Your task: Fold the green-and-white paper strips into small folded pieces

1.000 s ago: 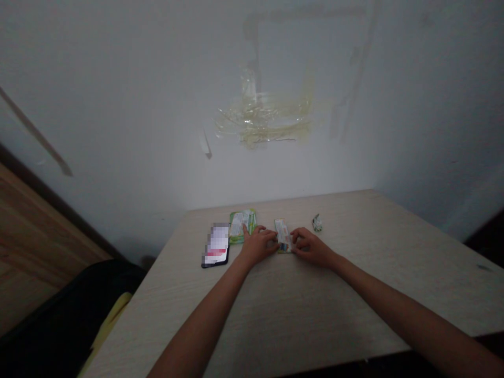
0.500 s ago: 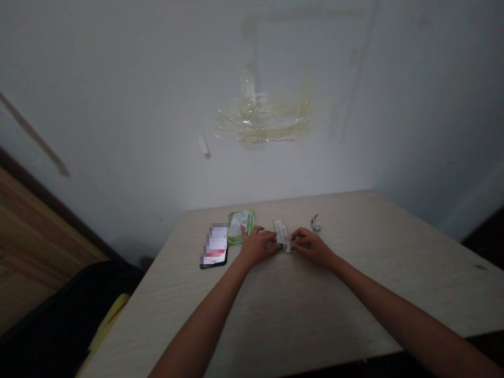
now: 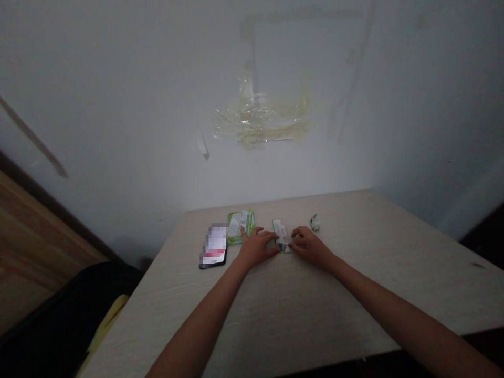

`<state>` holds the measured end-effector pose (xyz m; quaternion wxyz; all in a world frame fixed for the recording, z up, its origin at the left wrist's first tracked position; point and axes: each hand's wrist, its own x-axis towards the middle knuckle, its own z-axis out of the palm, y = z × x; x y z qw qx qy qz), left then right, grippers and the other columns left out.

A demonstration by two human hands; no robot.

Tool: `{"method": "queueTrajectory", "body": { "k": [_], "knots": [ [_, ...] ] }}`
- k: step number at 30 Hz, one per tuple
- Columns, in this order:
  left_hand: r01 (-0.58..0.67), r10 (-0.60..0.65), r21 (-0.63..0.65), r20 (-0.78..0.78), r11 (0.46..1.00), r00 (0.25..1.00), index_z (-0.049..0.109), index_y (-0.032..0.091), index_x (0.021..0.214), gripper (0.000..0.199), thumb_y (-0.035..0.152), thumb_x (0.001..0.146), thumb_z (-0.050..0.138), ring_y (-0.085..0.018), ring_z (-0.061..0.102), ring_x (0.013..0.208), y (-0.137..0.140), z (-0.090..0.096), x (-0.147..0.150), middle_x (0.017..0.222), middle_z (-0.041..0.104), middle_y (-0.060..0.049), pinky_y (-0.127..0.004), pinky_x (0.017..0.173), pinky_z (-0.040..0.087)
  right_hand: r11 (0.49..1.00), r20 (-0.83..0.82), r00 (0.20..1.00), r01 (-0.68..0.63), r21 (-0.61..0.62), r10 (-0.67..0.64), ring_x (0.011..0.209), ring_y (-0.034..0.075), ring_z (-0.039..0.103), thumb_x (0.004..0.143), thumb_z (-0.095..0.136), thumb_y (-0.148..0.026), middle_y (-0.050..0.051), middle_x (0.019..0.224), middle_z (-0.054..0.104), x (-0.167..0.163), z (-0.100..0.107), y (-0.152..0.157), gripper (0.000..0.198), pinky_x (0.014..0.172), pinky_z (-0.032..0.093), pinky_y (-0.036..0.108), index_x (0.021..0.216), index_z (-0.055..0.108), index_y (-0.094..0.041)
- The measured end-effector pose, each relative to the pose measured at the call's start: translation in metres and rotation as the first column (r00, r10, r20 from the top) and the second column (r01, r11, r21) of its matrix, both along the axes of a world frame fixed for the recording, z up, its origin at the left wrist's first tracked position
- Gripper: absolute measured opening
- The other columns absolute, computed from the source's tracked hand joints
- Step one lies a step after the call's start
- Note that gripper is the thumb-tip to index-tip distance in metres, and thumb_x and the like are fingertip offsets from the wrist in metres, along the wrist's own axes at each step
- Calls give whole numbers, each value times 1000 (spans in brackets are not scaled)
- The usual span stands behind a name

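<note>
A small printed wrapper [image 3: 280,229], long and narrow, lies on the table with its lower end between my two hands. My left hand [image 3: 258,249] grips its left edge near the bottom, thumb and fingers closed in. My right hand [image 3: 309,245] pinches the lower right edge, its fingers curled. Beside the back of my left hand is a green and white packet [image 3: 236,226], partly covered by the thumb. A crumpled scrap of wrapper [image 3: 314,223] sits just beyond the right hand.
A phone [image 3: 214,247] with a blurred-out screen lies left of the green packet. The pale wooden table [image 3: 189,315] meets a wall [image 3: 137,105] bearing old clear tape [image 3: 255,123]. Dark and yellow cloth [image 3: 106,320] is at the lower left.
My right hand's fingertips have shifted slightly left along the wrapper's lower edge. The left hand and the things on the table stay nearly as they were.
</note>
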<state>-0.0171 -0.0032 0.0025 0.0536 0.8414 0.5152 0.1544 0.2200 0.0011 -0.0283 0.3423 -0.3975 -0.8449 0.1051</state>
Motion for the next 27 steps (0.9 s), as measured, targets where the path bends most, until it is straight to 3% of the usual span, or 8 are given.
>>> {"method": "queueTrajectory", "body": {
  "k": [7,15,27],
  "knots": [
    [19,-19,-7,-14,1000,1000,61,50,119,38,62,83,56,-32,38,134,3,-2,-2,133,61,8,-77,106,-7,995,51,994,91,42,-93,99,23,56,92,56,-28,15,110,55,-4,-3,3,26,89,49,38,83,78,-17],
    [18,-18,-11,-5,1000,1000,63,47,118,39,61,83,57,-32,35,136,2,-1,-1,133,62,5,-74,109,-7,984,117,978,162,70,-170,102,24,54,94,53,-31,14,109,56,-6,-5,14,28,93,46,39,93,78,-19],
    [10,-10,-11,-5,1000,1000,62,48,119,39,60,82,59,-33,37,135,2,-3,-1,133,62,5,-77,108,-2,969,151,957,239,70,-247,98,24,55,93,54,-36,13,106,60,-9,-3,37,29,91,45,37,90,78,-20]
  ]
}}
